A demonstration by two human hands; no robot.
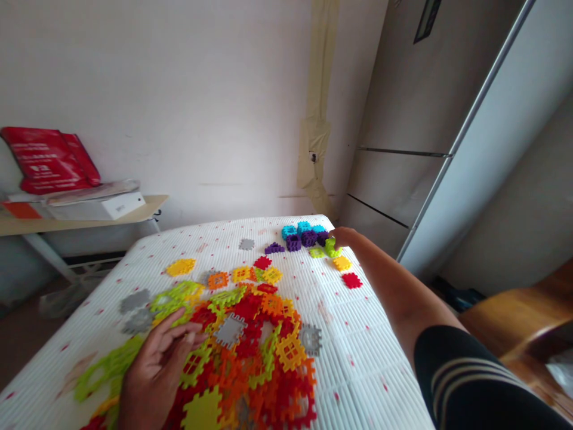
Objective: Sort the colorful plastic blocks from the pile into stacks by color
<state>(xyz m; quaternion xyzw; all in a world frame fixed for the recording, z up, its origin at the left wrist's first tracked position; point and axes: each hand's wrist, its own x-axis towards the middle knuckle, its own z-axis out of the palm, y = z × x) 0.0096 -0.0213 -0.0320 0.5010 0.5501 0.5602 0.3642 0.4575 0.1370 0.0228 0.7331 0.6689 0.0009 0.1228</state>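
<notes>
My right hand (344, 235) reaches to the far right of the table, its fingers closed on a lime-green interlocking tile piece (332, 248). Just left of it stand purple cubes (308, 238) and blue cubes (289, 232) built from notched tiles. My left hand (154, 370) is over the left side of a pile of loose tiles, fingers loosely bent and apart, with nothing visible in them. The pile holds red, orange, yellow and green tiles, a grey tile (230, 330) on top and a yellow-green tile (202, 409) at the front.
The table has a white ribbed cover (358, 352). A yellow tile (342, 263) and a red tile (352, 280) lie near its right edge; a purple triangle (274, 248) lies farther back. A side table at left bears a red bag (51, 161) and a white box (102, 203). A tall cabinet (398, 119) stands at right.
</notes>
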